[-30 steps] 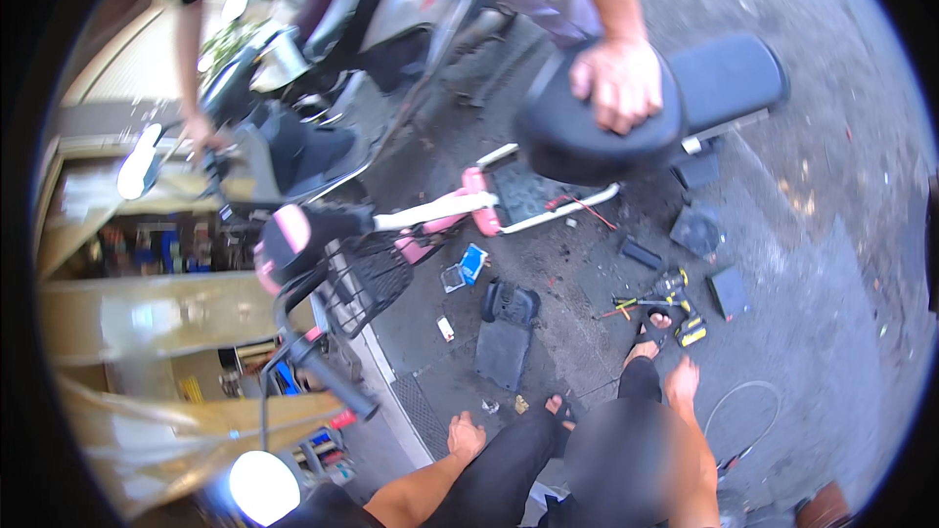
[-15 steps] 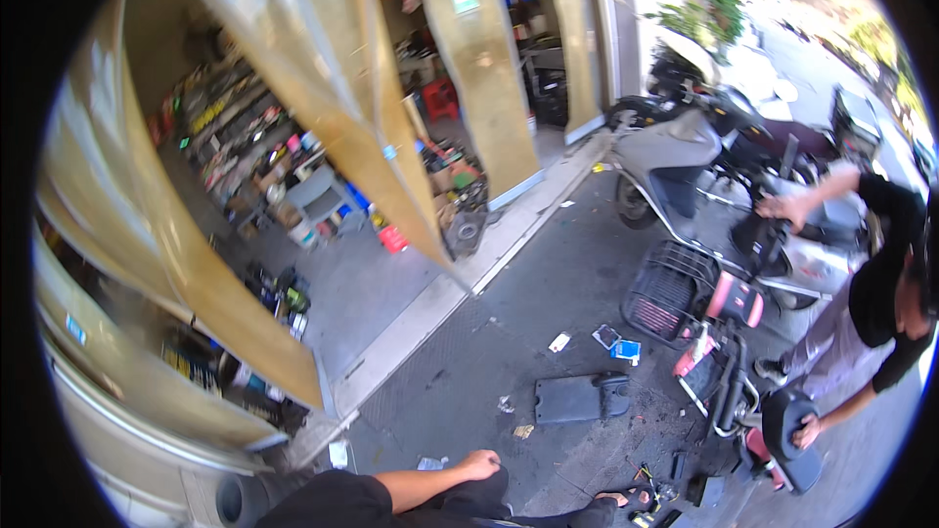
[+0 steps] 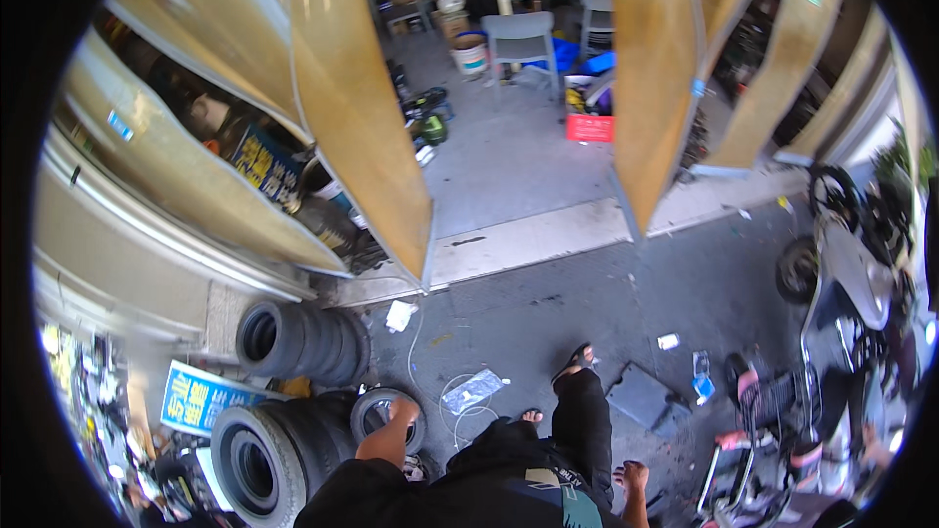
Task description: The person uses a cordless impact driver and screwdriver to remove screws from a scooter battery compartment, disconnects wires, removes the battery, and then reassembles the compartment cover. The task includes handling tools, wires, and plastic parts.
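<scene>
My left hand (image 3: 402, 414) hangs in front of a small tyre (image 3: 377, 422), at the left of my body. Its fingers are not clear, and I cannot tell whether it touches the tyre. My right hand (image 3: 634, 475) is low beside my right leg, its fingers curled in, with nothing visible in them. Ahead of that hand, a dark grey plastic panel (image 3: 646, 398) lies on the ground near my sandalled foot (image 3: 577, 360). A clear plastic bag (image 3: 474, 391) and a loop of pale cord (image 3: 415, 342) lie in front of me.
Stacked tyres (image 3: 293, 337) and more large tyres (image 3: 256, 464) stand at the left by a blue sign (image 3: 201, 401). Yellowish strip curtains (image 3: 357, 108) hang at the shop doorway, with a grey chair (image 3: 520, 34) inside. A scooter (image 3: 851, 269) and a basket (image 3: 773, 401) are at the right.
My view has swung left, bringing the tyres and doorway in and moving the scooters to the right edge. I am upright with one foot forward; both hands now show at my sides.
</scene>
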`<control>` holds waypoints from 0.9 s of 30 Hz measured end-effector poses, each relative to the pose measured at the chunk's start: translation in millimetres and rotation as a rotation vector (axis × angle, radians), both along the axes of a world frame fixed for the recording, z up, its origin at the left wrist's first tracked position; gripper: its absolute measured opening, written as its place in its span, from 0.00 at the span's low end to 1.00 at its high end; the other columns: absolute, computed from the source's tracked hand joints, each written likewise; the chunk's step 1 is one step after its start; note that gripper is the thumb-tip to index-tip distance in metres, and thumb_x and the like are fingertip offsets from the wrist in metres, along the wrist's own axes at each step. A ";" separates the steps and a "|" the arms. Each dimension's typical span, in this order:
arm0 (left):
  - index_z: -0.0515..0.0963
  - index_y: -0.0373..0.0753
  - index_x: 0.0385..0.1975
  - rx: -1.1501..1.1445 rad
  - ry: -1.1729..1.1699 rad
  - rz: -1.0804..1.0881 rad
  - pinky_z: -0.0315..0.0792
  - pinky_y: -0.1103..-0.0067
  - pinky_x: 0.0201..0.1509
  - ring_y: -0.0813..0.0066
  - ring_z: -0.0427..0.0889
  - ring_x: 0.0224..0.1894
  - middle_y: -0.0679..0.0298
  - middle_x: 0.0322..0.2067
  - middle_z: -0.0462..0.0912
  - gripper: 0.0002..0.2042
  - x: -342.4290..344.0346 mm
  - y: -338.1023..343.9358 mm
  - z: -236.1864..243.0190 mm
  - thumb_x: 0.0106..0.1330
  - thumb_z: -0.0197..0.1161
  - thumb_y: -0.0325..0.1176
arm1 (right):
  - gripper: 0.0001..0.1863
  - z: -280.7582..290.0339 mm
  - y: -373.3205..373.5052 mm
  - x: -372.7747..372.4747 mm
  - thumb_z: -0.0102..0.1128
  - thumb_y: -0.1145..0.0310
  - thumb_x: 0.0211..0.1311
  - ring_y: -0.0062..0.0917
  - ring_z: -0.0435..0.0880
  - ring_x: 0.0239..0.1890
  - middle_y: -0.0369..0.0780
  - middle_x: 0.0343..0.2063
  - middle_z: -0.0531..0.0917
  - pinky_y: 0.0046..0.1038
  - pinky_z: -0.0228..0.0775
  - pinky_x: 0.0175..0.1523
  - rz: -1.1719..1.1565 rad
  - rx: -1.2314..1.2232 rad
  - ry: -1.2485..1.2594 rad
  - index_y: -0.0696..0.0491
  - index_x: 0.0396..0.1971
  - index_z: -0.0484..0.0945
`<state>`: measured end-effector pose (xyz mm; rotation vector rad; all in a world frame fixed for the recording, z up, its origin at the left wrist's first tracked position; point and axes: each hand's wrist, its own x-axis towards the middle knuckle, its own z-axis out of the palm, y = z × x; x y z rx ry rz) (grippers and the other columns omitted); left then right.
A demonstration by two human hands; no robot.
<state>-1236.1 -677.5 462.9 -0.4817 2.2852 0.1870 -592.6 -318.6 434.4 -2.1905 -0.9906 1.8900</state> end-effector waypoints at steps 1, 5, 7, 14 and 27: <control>0.90 0.37 0.35 0.060 -0.096 -0.148 0.90 0.61 0.33 0.58 0.94 0.31 0.53 0.32 0.93 0.10 1.2 11.0 -8.3 0.70 0.63 0.34 | 0.02 3.4 21.6 -16.0 0.60 0.73 0.75 0.40 0.90 0.27 0.49 0.32 0.88 0.38 0.77 0.24 -0.134 -0.068 0.074 0.52 0.42 0.80; 0.90 0.38 0.30 0.285 -0.229 -0.397 0.88 0.58 0.39 0.54 0.94 0.33 0.49 0.34 0.93 0.12 0.1 109.6 -32.3 0.66 0.65 0.39 | 0.09 3.3 87.6 -81.7 0.56 0.76 0.74 0.39 0.88 0.22 0.49 0.28 0.88 0.39 0.78 0.22 -0.111 -0.190 -0.072 0.59 0.47 0.83; 0.89 0.39 0.31 0.318 -0.149 -0.741 0.87 0.60 0.38 0.56 0.93 0.31 0.52 0.31 0.92 0.13 -21.5 182.3 -37.4 0.66 0.65 0.42 | 0.11 5.2 130.3 -126.3 0.58 0.74 0.74 0.40 0.89 0.25 0.50 0.32 0.88 0.39 0.80 0.24 -0.028 -0.185 -0.057 0.59 0.51 0.81; 0.90 0.39 0.45 0.602 -0.040 -0.791 0.82 0.50 0.57 0.41 0.91 0.52 0.43 0.46 0.92 0.19 -174.1 471.7 16.9 0.68 0.63 0.46 | 0.22 6.0 361.2 -326.3 0.66 0.69 0.74 0.42 0.93 0.35 0.54 0.45 0.88 0.39 0.87 0.32 0.255 -0.169 -0.091 0.58 0.64 0.76; 0.91 0.41 0.45 0.491 0.334 -0.271 0.85 0.56 0.61 0.43 0.92 0.53 0.47 0.47 0.93 0.14 -636.0 717.3 0.2 0.67 0.65 0.41 | 0.12 -49.7 740.7 -782.8 0.63 0.69 0.75 0.37 0.91 0.27 0.51 0.34 0.90 0.35 0.80 0.26 0.549 0.064 0.270 0.57 0.53 0.82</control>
